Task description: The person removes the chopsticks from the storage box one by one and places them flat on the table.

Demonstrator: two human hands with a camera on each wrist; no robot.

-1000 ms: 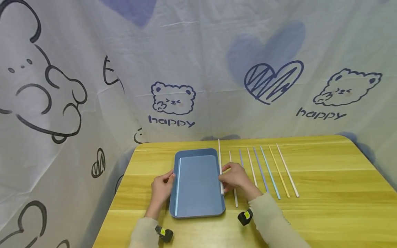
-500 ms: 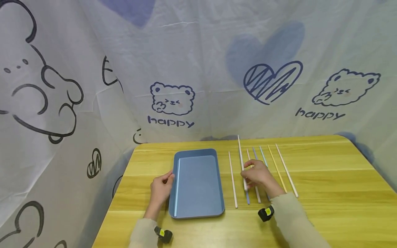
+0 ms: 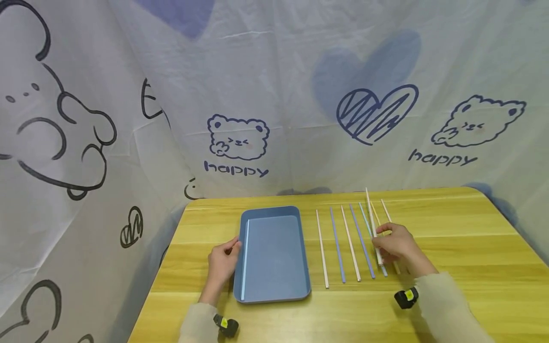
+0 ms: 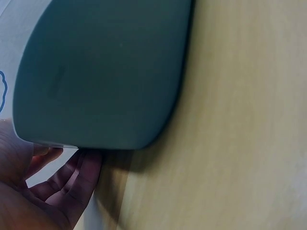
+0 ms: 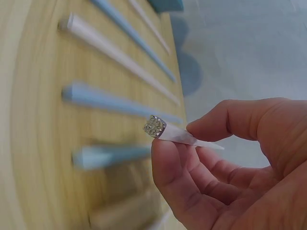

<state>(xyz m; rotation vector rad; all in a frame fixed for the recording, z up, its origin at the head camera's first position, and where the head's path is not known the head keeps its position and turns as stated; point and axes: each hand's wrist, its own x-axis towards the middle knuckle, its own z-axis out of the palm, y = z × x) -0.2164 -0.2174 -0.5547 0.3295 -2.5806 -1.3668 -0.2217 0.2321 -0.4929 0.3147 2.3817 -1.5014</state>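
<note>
My right hand (image 3: 399, 245) pinches a pale pinkish-white chopstick (image 3: 370, 209) between thumb and fingers. It hangs over the right part of a row of chopsticks, overlapping the light blue chopstick (image 3: 383, 271). The right wrist view shows a silvery patterned end (image 5: 154, 127) on the held chopstick. At the tray's left side, my left hand (image 3: 223, 262) grips the edge of the blue-grey tray (image 3: 276, 257), with fingers against its outer wall. Inside the tray, along its left wall, lies one light blue chopstick (image 3: 245, 262).
Right of the tray lie spaced chopsticks: a pink one (image 3: 322, 250), a purple one (image 3: 337, 245), another pink one (image 3: 350, 245) and a second purple one (image 3: 362, 243). Partly behind the right hand are a yellow chopstick (image 3: 375, 209) and a pale one (image 3: 386, 209). A printed curtain (image 3: 296, 143) hangs behind the table.
My right hand has carried the pale chopstick rightward, from beside the tray's right edge across the row to the light blue chopstick. The left hand stays at the tray.
</note>
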